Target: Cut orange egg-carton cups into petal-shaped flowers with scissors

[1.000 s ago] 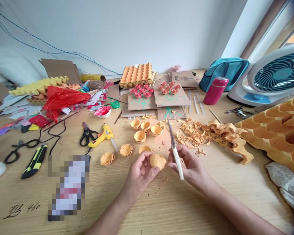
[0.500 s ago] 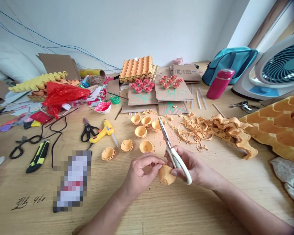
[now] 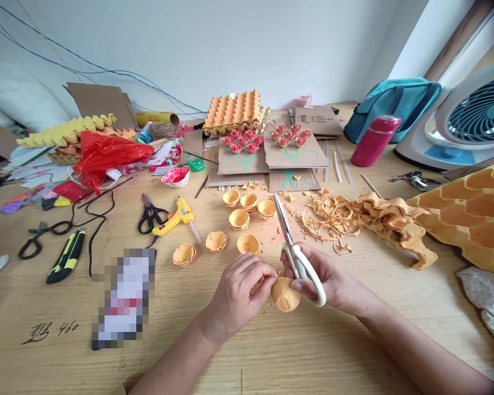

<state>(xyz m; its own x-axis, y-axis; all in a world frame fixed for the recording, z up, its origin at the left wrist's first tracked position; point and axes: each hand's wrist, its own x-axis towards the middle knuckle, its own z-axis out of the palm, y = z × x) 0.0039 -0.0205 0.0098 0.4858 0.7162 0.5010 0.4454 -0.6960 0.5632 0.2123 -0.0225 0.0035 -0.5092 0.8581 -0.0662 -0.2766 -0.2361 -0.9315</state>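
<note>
My right hand (image 3: 323,277) is closed around white-handled scissors (image 3: 300,263), their blades together and pointing away from me. Its fingertips also touch an orange egg-carton cup (image 3: 286,296), held between both hands with its rounded bottom toward me. At the left edge of that cup, the thumb and fingers of my left hand (image 3: 245,285) pinch its rim. Just beyond my hands, several trimmed egg-carton cups (image 3: 248,244) sit on the wooden table, some with petal-like edges. To their right lies a heap of orange carton scraps (image 3: 337,214).
Left on the table are a yellow glue gun (image 3: 175,216), black scissors (image 3: 151,214), a utility knife (image 3: 67,256) and a blurred-out phone-like object (image 3: 123,299). Cardboard with red flowers (image 3: 296,153) stands behind. A pink bottle (image 3: 375,140), fan (image 3: 469,118) and egg tray (image 3: 473,208) are at right.
The cup has turned slightly between my hands, and my left fingers have shifted along its edge. The whole view has moved a little; the scissors remain in my right hand.
</note>
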